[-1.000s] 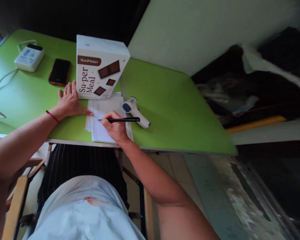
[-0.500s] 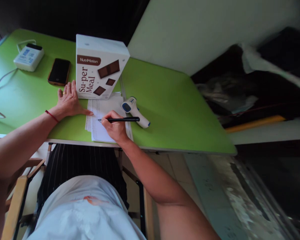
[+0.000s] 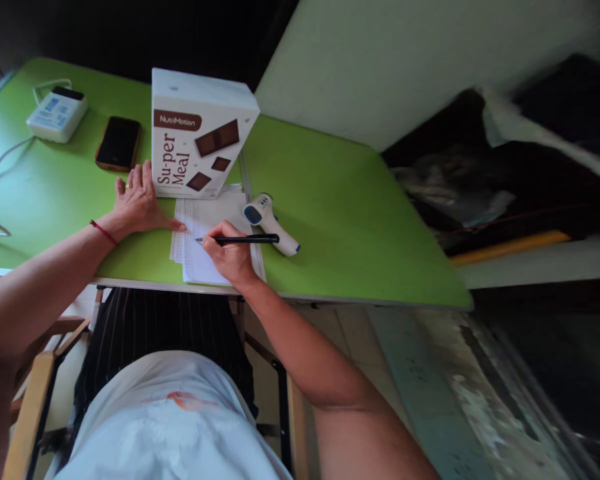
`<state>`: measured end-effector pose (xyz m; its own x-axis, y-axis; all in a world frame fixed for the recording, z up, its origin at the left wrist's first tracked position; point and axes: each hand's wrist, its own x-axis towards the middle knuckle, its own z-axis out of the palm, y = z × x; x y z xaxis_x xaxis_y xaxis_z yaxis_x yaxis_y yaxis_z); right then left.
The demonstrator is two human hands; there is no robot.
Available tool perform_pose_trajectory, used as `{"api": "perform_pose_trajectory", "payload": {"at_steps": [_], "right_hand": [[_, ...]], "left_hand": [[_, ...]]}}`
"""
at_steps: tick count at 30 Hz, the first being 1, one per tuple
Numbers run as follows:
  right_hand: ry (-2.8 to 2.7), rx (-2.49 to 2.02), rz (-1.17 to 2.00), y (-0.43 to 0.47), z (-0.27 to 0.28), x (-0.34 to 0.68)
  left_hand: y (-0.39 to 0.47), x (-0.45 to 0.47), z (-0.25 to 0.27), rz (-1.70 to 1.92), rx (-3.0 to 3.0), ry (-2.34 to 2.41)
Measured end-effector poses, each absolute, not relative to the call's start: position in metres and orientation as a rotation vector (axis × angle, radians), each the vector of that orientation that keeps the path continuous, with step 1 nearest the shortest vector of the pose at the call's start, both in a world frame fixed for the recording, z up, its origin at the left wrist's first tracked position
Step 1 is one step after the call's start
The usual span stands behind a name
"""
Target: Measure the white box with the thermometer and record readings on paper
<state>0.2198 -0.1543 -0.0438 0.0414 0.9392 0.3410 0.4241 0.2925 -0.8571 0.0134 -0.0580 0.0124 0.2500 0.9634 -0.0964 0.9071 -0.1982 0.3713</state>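
Observation:
My right hand (image 3: 230,257) grips a black pen (image 3: 243,239) whose tip rests on a printed white sheet (image 3: 203,220) lying on the green table (image 3: 340,213). My left hand (image 3: 137,200) lies flat on the table with its fingers spread, the thumb touching the sheet's left edge. A white box (image 3: 200,137) with chocolate-bar pictures stands upright just behind the sheet, beside my left hand's fingertips. A white and blue handheld thermometer (image 3: 269,223) lies to the right of the sheet, close to the pen's end.
A dark phone (image 3: 119,143) and a white device (image 3: 57,115) with a cable lie at the table's far left. A wooden chair frame (image 3: 27,413) shows at the lower left. Dark clutter (image 3: 505,173) fills the area beyond the table's right end.

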Motion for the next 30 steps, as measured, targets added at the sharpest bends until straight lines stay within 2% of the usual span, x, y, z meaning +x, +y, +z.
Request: {"api": "perform_pose_trajectory", "payload": {"at_steps": [30], "right_hand": [[-1.500,-1.249,0.690,-0.1534,-0.0416,0.2193]], "left_hand": [[-0.0552,0.0122,0.0104,0.257,2.183,1.717]]}}
